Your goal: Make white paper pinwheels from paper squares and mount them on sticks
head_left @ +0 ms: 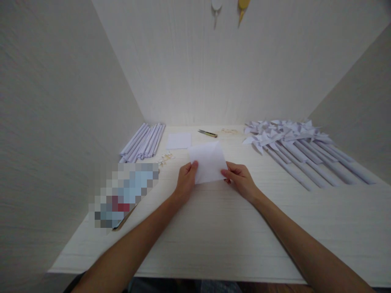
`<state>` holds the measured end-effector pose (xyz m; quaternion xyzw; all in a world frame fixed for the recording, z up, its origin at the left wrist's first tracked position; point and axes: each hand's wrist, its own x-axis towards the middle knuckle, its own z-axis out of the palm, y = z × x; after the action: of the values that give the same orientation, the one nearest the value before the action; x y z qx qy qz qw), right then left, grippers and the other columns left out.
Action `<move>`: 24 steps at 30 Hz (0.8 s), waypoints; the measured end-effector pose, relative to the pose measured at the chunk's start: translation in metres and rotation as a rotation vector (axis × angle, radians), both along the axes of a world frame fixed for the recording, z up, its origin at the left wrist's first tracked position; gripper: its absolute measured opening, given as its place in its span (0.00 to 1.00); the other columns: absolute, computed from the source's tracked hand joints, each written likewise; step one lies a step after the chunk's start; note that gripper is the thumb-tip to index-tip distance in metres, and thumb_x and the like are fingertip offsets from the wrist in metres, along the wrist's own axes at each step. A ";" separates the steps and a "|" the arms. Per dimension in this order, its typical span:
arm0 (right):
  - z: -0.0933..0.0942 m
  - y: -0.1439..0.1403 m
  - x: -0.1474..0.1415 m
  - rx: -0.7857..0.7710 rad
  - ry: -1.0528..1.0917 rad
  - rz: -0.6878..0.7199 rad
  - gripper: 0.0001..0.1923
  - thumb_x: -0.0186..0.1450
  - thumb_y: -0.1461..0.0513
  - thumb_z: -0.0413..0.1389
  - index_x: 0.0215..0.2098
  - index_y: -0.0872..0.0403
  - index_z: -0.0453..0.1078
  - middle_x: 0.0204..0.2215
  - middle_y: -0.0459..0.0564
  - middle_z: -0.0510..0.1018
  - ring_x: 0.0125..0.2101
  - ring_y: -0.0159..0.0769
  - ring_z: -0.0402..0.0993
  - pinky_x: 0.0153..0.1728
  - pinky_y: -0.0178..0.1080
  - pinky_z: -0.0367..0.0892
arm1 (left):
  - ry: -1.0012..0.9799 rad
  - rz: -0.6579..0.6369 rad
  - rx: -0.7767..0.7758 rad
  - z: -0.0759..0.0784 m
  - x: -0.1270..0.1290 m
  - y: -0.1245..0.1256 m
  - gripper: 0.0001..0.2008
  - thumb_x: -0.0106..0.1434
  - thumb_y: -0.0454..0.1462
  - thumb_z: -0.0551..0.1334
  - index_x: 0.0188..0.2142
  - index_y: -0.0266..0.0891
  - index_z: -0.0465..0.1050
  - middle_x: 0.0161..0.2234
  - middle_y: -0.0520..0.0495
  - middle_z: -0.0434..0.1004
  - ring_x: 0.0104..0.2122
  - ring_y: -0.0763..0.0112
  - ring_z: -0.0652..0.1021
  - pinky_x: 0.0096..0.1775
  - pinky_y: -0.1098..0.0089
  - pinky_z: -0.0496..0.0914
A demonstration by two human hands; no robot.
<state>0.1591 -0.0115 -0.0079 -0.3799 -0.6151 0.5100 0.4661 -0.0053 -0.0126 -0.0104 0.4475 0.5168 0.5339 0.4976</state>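
A white square sheet of paper (208, 160) is held just above the white table (214, 236), tilted up toward me. My left hand (185, 181) pinches its lower left corner between thumb and fingers. My right hand (240, 178) pinches its lower right edge. Both hands sit near the middle of the table, with my forearms reaching in from the near edge.
Rolled white paper sticks (143, 141) lie at the back left. Finished paper pinwheels on sticks (293, 140) lie at the right. A spare paper sheet (179, 140), snips (207, 133) and small pins (165, 158) lie behind the hands. A blurred flat object (125, 193) lies at the left.
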 end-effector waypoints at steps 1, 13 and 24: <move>0.000 0.000 0.000 -0.010 0.001 -0.001 0.16 0.53 0.56 0.54 0.14 0.54 0.57 0.12 0.39 0.59 0.16 0.25 0.54 0.18 0.32 0.48 | 0.032 0.009 0.015 0.000 -0.001 0.000 0.20 0.50 0.53 0.55 0.21 0.36 0.62 0.17 0.53 0.63 0.20 0.76 0.65 0.20 0.75 0.60; 0.003 -0.004 0.001 -0.074 -0.026 0.019 0.16 0.52 0.57 0.55 0.13 0.55 0.56 0.11 0.39 0.61 0.14 0.23 0.54 0.16 0.31 0.47 | 0.290 0.039 0.121 0.011 -0.004 -0.006 0.18 0.55 0.47 0.51 0.18 0.36 0.59 0.15 0.56 0.54 0.16 0.80 0.57 0.16 0.77 0.52; 0.001 -0.004 -0.008 -0.228 0.060 -0.169 0.14 0.46 0.56 0.60 0.27 0.58 0.70 0.23 0.48 0.75 0.23 0.33 0.69 0.27 0.38 0.65 | 0.212 -0.252 0.060 0.004 0.002 -0.009 0.17 0.52 0.48 0.55 0.22 0.34 0.66 0.16 0.54 0.60 0.15 0.80 0.60 0.16 0.77 0.53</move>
<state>0.1509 -0.0152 -0.0073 -0.4654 -0.5046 0.5467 0.4794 -0.0034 -0.0214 -0.0064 0.5771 0.4901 0.4324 0.4897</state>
